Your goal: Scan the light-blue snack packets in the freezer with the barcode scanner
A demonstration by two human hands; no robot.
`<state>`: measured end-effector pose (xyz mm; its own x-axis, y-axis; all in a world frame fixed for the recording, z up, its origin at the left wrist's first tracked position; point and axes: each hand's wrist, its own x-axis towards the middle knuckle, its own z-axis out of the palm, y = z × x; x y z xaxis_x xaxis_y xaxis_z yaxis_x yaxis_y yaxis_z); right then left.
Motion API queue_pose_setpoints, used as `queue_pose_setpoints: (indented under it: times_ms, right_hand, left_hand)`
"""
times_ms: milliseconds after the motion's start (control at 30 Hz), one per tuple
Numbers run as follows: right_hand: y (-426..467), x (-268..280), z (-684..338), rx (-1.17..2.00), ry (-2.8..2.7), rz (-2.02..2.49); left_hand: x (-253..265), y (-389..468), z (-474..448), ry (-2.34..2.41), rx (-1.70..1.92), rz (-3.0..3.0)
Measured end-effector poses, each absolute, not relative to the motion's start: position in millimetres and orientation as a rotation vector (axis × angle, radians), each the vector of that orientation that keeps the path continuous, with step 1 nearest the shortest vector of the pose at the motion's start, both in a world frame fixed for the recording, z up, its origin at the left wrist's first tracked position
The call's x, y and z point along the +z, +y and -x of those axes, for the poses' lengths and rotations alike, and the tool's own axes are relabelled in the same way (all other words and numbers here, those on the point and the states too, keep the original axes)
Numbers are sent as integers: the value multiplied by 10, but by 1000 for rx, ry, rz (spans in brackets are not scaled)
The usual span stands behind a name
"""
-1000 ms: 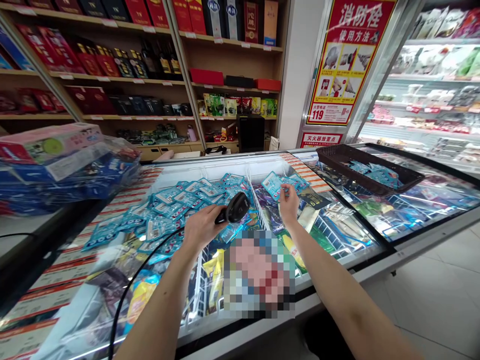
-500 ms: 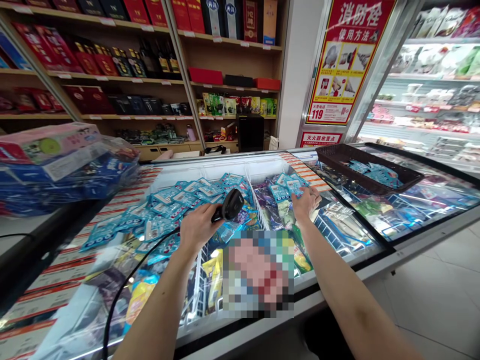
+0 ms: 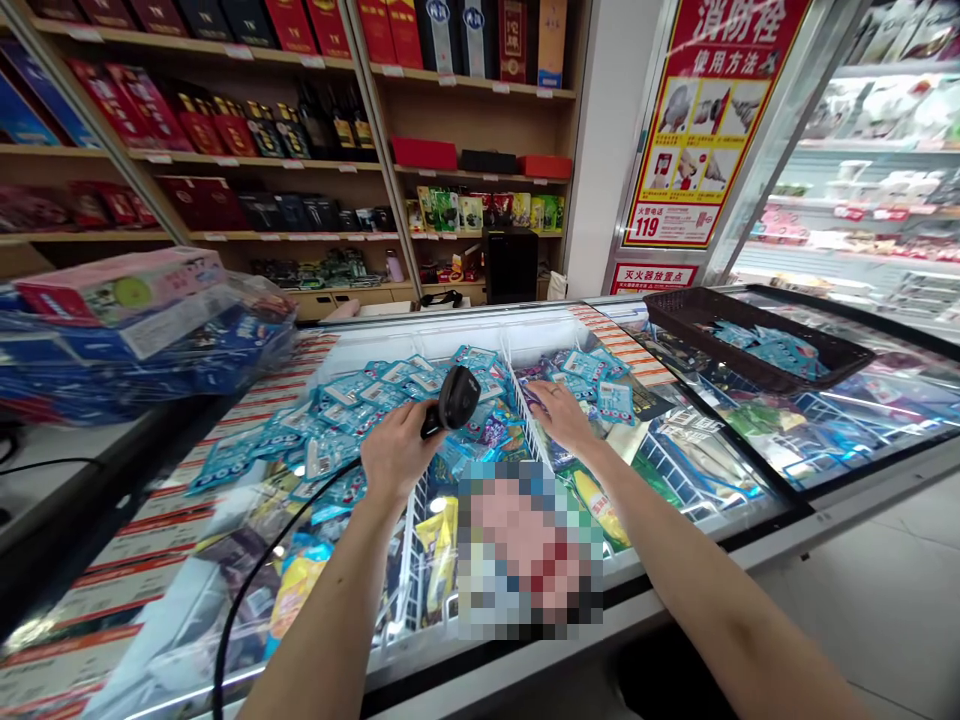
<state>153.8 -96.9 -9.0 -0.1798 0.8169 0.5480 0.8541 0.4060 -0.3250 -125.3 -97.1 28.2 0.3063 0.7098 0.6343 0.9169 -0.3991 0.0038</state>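
Note:
My left hand (image 3: 397, 450) is wrapped round the handle of a black barcode scanner (image 3: 459, 398), whose head points away to the right. Its cord (image 3: 251, 585) runs down to the lower left. On the freezer's glass, below the scanner and to its left, lies a spread of blue packets (image 3: 349, 390). My right hand (image 3: 561, 415) reaches leftward with fingers stretched out, near the white wire divider (image 3: 529, 420); I see nothing in it. Just beyond it sits a smaller group of blue packets (image 3: 574, 365), with one packet (image 3: 615, 402) nearer to me.
A brown tray (image 3: 757, 350) holding more blue packets rests on the freezer at right. Plastic-wrapped boxes (image 3: 135, 340) are stacked at left. Behind stand shelves (image 3: 300, 160) of boxes and bottles. A pixelated patch hides part of the freezer's front.
My right hand has moved left from the smaller group of packets, leaving one packet at its near right side. The left hand still holds the scanner. The view has shifted slightly.

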Motion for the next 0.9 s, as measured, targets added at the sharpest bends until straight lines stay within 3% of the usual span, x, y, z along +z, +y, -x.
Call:
queue_pose_setpoints:
  times_ms: [467,633,900]
  right_hand:
    - [-486,68,-1100,-124,-2409,1402]
    - [-680,61,-1067,-264,-2264,1558]
    - [-646,9,-1206,-130,-2028,1709]
  left_hand:
    - [265,-941,1338,-1557,-878,2153]
    - [273,-943,1352,-1559,-890,2160]
    - [281,-974,1329,-1428,-843,2279]
